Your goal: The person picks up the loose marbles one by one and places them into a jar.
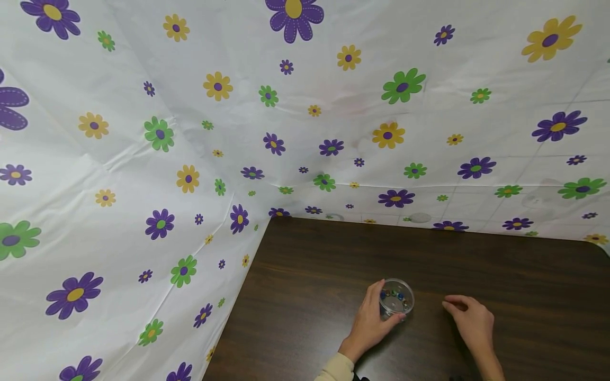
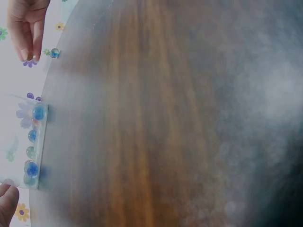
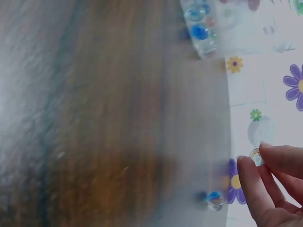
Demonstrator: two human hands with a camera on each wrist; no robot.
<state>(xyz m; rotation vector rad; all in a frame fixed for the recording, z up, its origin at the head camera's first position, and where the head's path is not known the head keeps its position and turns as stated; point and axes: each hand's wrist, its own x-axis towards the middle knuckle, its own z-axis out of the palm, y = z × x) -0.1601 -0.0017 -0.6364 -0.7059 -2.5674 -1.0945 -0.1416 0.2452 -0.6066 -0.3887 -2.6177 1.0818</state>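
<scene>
A round clear plastic cup (image 1: 395,308) stands on the table, with several glass marbles (image 1: 401,297) in its bottom. My left hand (image 1: 368,323) grips it from the left, fingers behind and thumb in front. To the right of the cup, my right hand (image 1: 473,321) is raised a little above the table. Between its thumb and fingertips it pinches a clear marble (image 3: 256,157), plain in the right wrist view. Another marble (image 3: 214,201), clear with blue and orange in it, lies on the table near that hand. In the head view this loose marble cannot be seen.
The dark wood-grain table (image 1: 305,264) meets a white flowered sheet (image 1: 333,174) along its back and left edges. A beige sleeve (image 1: 337,368) covers the left forearm.
</scene>
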